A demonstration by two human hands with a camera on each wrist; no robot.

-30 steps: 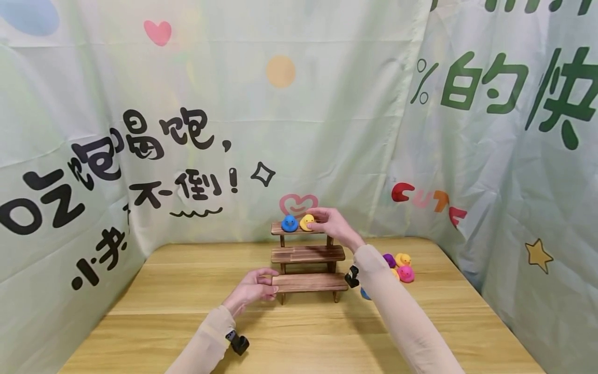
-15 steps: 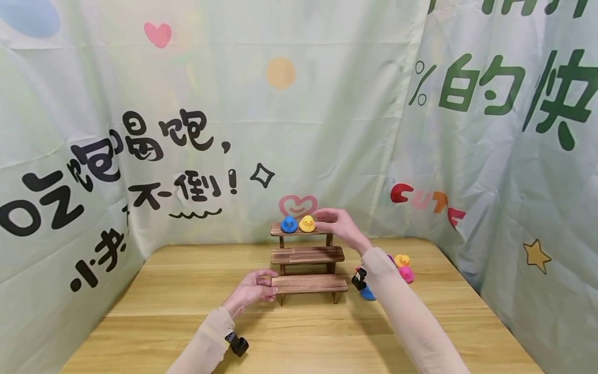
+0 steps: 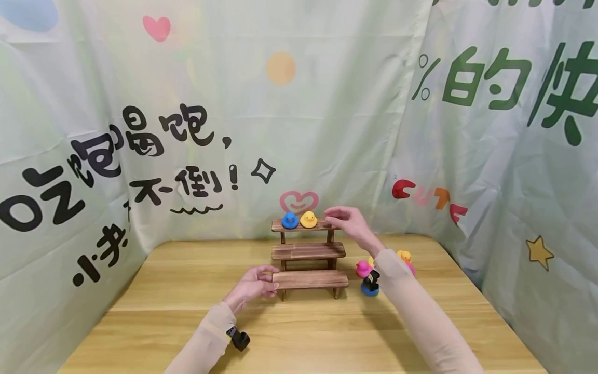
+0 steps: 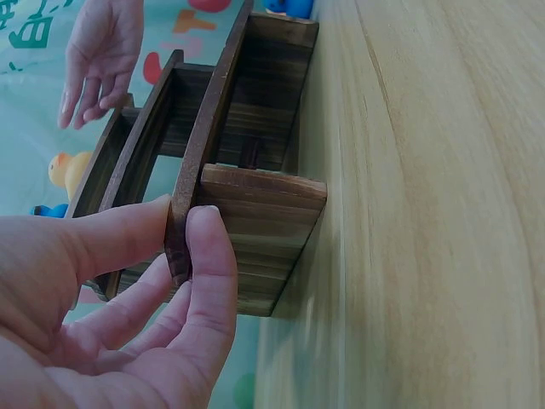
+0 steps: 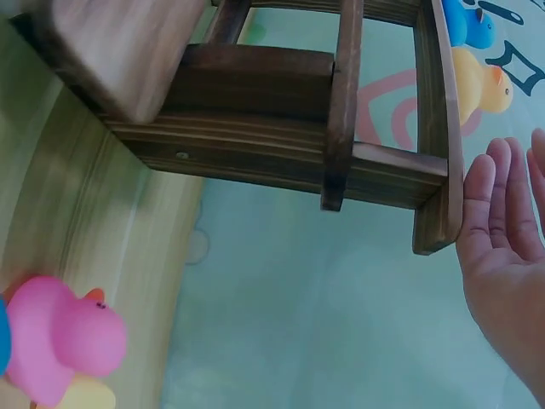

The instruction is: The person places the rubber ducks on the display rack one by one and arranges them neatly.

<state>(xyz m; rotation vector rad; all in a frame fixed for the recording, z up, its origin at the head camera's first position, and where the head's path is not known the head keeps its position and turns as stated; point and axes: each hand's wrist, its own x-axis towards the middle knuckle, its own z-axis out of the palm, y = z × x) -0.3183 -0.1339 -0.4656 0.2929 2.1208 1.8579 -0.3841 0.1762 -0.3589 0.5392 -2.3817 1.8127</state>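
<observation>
A three-tier wooden stand is on the table. On its top shelf sit a blue rubber duck and, beside it, a yellow rubber duck. My left hand pinches the left end of the lowest shelf between thumb and fingers, as the left wrist view shows up close. At the right end of the top shelf is my right hand, apart from the yellow duck and holding nothing. Its fingers look relaxed in the right wrist view.
Right of the stand, a pink duck, a blue duck and a yellow duck rest on the wooden table, partly hidden by the right sleeve. A printed curtain hangs behind and at both sides.
My right hand has let go of the yellow duck and drawn away to the right. The duck stays on the top shelf. My left hand keeps its place on the stand.
</observation>
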